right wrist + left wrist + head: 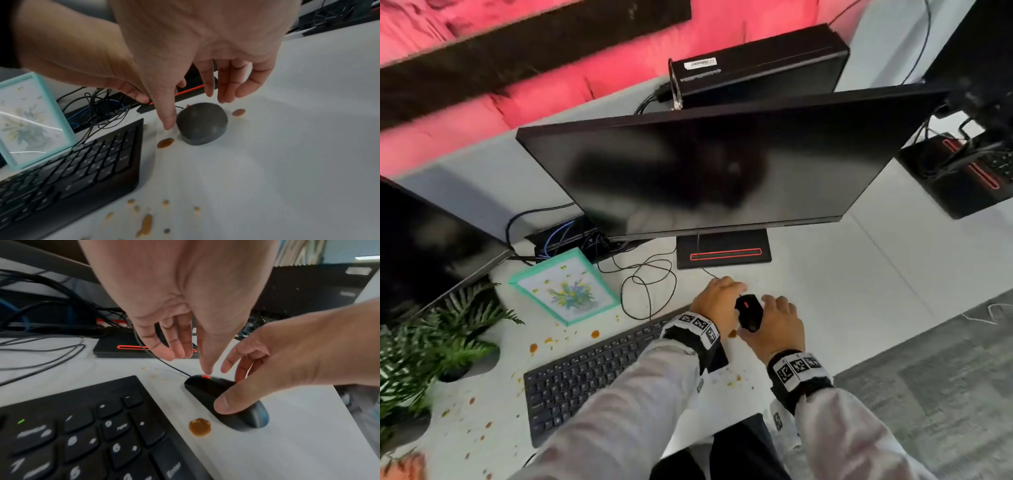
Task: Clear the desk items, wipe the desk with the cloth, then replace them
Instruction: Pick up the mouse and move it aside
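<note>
A black mouse (749,312) with a red scroll wheel lies on the white desk (859,291), to the right of a black keyboard (592,373). My right hand (779,323) grips the mouse (207,391), its thumb (226,404) pressed on the near side and its fingers curled over the far side. Just left of the mouse (202,123), my left hand (717,296) hovers with relaxed, straight fingers (176,345) above the mouse cable (172,366) and holds nothing. Brown spill spots (199,427) dot the desk around the keyboard.
A large monitor (722,171) on a black base (724,249) stands behind the hands. A teal picture frame (565,286) and loose cables (647,287) lie at the left, beside a fern plant (431,342). A second monitor (421,246) is at far left.
</note>
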